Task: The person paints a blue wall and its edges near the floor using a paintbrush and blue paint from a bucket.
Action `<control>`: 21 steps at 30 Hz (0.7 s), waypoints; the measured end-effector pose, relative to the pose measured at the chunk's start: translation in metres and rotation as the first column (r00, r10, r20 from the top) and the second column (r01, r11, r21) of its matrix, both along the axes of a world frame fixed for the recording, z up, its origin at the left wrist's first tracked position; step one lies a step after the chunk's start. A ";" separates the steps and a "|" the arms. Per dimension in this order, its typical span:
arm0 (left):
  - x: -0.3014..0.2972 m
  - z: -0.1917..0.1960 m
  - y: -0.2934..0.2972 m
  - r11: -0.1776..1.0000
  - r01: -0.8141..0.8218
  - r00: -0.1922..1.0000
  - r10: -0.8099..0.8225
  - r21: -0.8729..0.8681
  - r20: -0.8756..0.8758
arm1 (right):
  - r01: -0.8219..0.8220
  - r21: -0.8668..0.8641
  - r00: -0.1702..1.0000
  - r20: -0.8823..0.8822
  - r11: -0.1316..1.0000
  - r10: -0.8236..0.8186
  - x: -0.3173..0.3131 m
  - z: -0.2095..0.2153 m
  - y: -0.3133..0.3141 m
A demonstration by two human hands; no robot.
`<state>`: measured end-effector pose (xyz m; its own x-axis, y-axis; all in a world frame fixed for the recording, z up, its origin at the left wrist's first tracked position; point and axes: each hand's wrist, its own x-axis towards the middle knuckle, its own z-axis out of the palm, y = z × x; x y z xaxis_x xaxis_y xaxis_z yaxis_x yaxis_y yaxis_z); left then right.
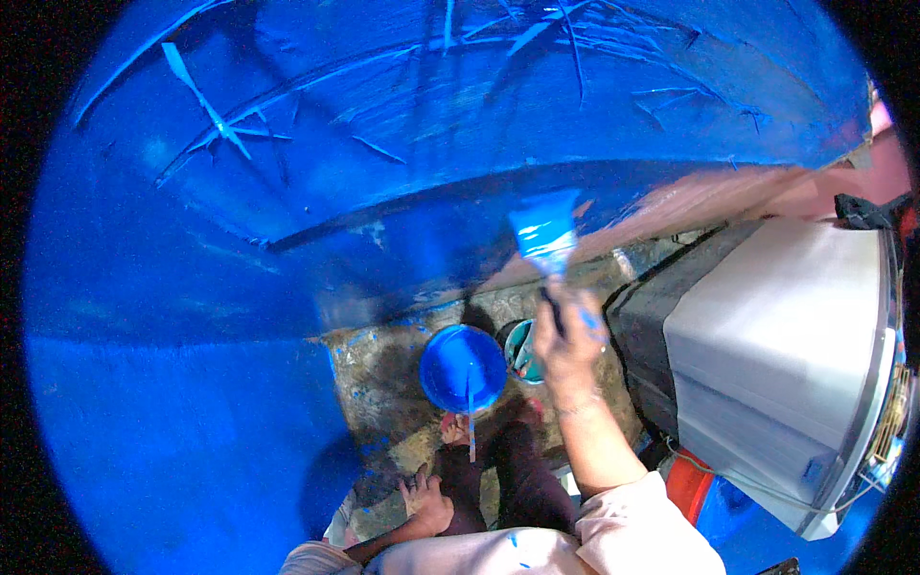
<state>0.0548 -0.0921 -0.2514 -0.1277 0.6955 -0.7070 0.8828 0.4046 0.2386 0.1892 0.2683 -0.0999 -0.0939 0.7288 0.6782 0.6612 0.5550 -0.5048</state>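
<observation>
A blue wall (192, 287) curves across the left side and the top, bent by the wide lens, with raised, branching ridges in its upper part. At the lower left, the person's left hand (425, 503) is near the left leg, its fingers spread and holding nothing (whether it rests on the leg, I cannot tell). Rightward, on a stained, blue-spotted floor (379, 407), is a round blue bucket (425, 372) with blue paint inside. A thin stick (471, 431) leans out over its near rim, above a bare foot (454, 430). Just right of the bucket is a smaller green pot (514, 343), partly behind the right forearm, with something too small to make out inside.

Next comes the brush (548, 235), wide, its blue bristles pointing away from the person, in front of the wall's lower part; I cannot tell if they touch it. The right hand (573, 345), slightly blurred and smeared with blue, has its fingers closed around the dark handle. Beyond, the wall's lower edge turns pinkish. At the far right, a grey box-shaped machine (776, 335) tilts in view, with a red object (685, 487) near its lower corner.
</observation>
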 end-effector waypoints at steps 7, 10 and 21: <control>0.002 -0.003 -0.021 1.000 -0.021 1.000 0.021 -0.011 -0.003 | 0.191 -0.560 0.917 0.394 0.807 0.056 -0.006 -0.063 -0.022; 0.008 0.004 -0.021 1.000 -0.018 0.999 0.018 0.002 -0.035 | 0.226 -0.562 0.917 0.399 0.796 0.022 -0.012 -0.014 -0.012; 0.035 0.016 -0.048 0.973 -0.227 0.962 0.217 -0.039 -0.163 | -0.063 0.027 0.985 -0.157 0.998 0.066 -0.003 0.074 -0.015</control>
<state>0.0903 -0.1401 -0.2351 -0.3864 0.5962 -0.7037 0.7937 0.6035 0.0755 0.1860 0.2532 -0.0261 -0.0304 0.7094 0.7042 0.5365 0.6060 -0.5873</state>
